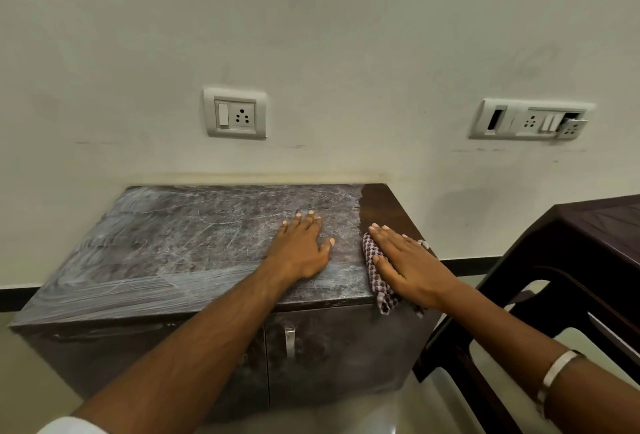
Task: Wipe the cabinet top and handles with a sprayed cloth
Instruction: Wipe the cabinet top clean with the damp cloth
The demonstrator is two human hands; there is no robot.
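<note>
The cabinet top (194,246) fills the middle of the frame, standing against a pale wall (311,35). Most of its surface is grey with dust and scratch marks; only a narrow strip at its right end is dark and clean. The left hand (304,250) lies flat on the dusty part, right of centre, with fingers straight and a little spread, holding nothing. The right hand (408,267) lies flat on the checked cloth (375,271) at the right end of the top, fingers straight and close together, pressing the cloth down. One corner of the cloth hangs over the front edge. Below the edge, in the lower centre, 1 metal handle (289,338) shows on a door. The right wrist carries a band (557,373). On the wall, 2 socket plates are visible: 1 at the upper centre (235,113) and 1 at the upper right (530,119). A dark chair (568,260) stands at the right edge of the frame, just beside the cabinet.
</note>
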